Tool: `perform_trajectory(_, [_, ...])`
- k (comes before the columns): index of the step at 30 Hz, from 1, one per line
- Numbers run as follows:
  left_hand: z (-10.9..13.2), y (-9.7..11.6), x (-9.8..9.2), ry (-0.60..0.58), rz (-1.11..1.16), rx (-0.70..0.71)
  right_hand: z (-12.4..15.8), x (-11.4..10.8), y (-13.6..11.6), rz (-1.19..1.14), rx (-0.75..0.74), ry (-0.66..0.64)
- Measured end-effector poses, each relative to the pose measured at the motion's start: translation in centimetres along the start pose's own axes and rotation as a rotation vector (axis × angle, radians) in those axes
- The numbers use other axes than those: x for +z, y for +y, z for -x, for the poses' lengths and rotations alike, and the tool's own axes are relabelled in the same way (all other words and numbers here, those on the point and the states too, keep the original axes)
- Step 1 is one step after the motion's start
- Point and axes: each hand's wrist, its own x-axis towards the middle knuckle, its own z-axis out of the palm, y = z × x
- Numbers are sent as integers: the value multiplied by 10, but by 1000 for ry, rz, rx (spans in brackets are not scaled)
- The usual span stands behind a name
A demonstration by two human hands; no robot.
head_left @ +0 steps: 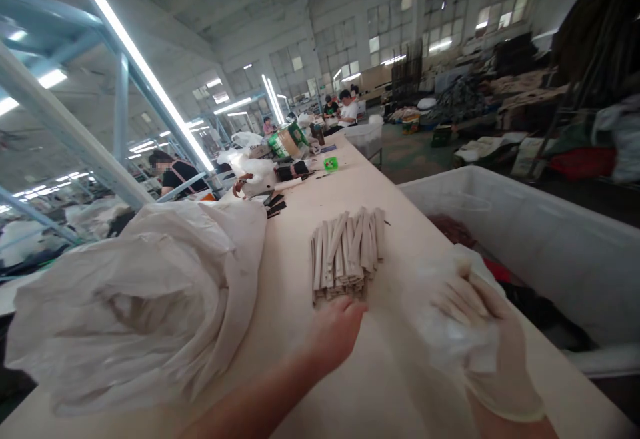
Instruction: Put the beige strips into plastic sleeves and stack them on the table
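Observation:
A pile of beige fabric-like strips [345,249] lies on the pale tabletop [295,252], most of them lengthwise and a few crossing on top. My bare left hand [336,329] is at the pile's near end, its fingers curled in against the strip ends. What is inside those fingers is hidden. On the right, my right hand [480,312] wears a pale glove and is closed on a thin, translucent plastic bag [450,339]. The bag is crumpled and smeared by motion above the table's right side.
A large whitish plastic sack [150,299] covers the table's left side. Along the right edge stands a deep white bin [540,226] with dark and red material inside. Farther up the table are a green tray [331,164], dark strips [276,204] and bags. Several people work beyond.

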Motion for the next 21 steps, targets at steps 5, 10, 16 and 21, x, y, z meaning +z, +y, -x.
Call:
perform_trajectory(5, [-125, 10, -12, 68, -210, 36, -34, -32, 34, 179, -53, 222])
perform_trajectory(10, [-208, 5, 14, -10, -266, -98, -63, -52, 46, 113, 62, 378])
perform_trajectory(16, [-191, -23, 24, -25, -319, -62, -70, -55, 47, -22, 123, 309])
perform_trajectory(21, [-136, -56, 9, -52, -355, 58, -70, -64, 47, -117, 203, 291])
